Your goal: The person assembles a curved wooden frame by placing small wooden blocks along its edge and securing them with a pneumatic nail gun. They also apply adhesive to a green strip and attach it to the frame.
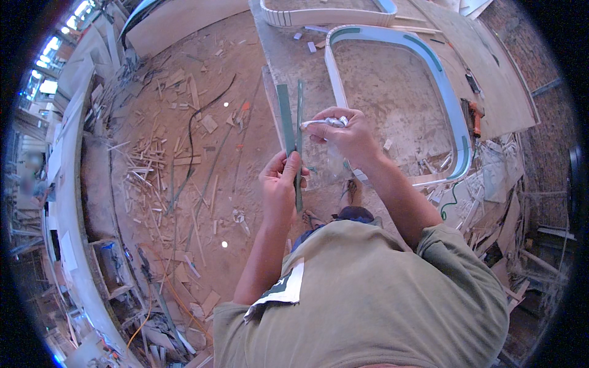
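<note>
Two narrow green strips are pinched by my left hand point(282, 175), its thumb lying across them. The wider green strip point(283, 113) slants up on the left; the thin green strip point(300, 104) stands nearly upright beside it, with a gap between their upper ends. My right hand point(350, 132) is closed on a crumpled whitish squeeze pouch point(334, 122) with a narrow tip. That tip points left, at or very near the thin strip; whether they touch I cannot tell. Something translucent hangs below my right hand.
A rounded white frame point(336, 80) with green pieces along its inside rests on the worktable point(392, 92) ahead. Another curved frame point(325, 17) lies beyond it. An orange tool point(475, 118) sits at the right. Wood scraps point(147, 162) and a black cable point(191, 135) litter the floor at left.
</note>
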A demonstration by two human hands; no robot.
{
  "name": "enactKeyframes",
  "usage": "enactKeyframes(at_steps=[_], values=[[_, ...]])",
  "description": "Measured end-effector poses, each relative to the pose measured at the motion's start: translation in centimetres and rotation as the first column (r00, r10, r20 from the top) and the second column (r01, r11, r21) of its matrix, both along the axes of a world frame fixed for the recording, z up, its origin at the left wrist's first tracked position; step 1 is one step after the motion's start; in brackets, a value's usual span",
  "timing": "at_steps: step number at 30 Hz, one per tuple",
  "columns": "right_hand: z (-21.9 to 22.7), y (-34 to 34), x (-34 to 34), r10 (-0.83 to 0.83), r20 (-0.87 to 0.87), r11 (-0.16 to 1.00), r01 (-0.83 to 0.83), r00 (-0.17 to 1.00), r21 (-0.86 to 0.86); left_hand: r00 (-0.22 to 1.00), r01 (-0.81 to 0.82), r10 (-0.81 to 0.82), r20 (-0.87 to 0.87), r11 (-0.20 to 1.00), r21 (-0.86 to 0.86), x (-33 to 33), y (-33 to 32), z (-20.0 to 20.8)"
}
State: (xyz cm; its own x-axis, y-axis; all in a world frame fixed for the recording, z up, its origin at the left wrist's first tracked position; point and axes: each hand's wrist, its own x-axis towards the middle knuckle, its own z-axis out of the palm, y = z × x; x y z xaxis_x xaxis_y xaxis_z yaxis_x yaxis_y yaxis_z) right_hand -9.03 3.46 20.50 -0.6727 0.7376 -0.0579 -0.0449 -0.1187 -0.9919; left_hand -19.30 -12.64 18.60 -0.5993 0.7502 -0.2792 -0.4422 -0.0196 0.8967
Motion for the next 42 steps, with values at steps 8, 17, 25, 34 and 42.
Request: enactKeyframes(at_steps=[8, 17, 25, 34, 42], values=[[0.9, -1.3, -0.2, 0.018, 0.054, 1.0, -0.016, 0.998, -0.021, 0.999, -0.025, 0.024, 0.043, 1.0, 0.014, -0.4, 0.3, 0.2], [1.8, -1.7, 0.2, 0.011, 0.034, 0.999, -0.01, 0.999, -0.039, 0.982, -0.084, 0.07, 0.173, 0.994, 0.07, -1.8, 0.4, 0.1], [2.7, -2.5, -0.6, 0.06, 0.06, 0.997, -0.058, 0.996, -0.047, 0.957, -0.144, 0.109, 0.269, 0.983, 0.116, -1.7, 1.0, -0.3], [1.2, -2.4, -1.7, 0.071, 0.014, 0.995, -0.069, 0.997, -0.077, 0.957, -0.129, 0.075, 0.279, 0.975, 0.179, -1.8, 0.9, -1.3], [1.4, -3.0, -1.5, 0.111, 0.03, 0.988, -0.107, 0.993, -0.109, 0.96, -0.166, 0.117, 0.255, 0.97, 0.177, -2.4, 0.9, -1.5]])
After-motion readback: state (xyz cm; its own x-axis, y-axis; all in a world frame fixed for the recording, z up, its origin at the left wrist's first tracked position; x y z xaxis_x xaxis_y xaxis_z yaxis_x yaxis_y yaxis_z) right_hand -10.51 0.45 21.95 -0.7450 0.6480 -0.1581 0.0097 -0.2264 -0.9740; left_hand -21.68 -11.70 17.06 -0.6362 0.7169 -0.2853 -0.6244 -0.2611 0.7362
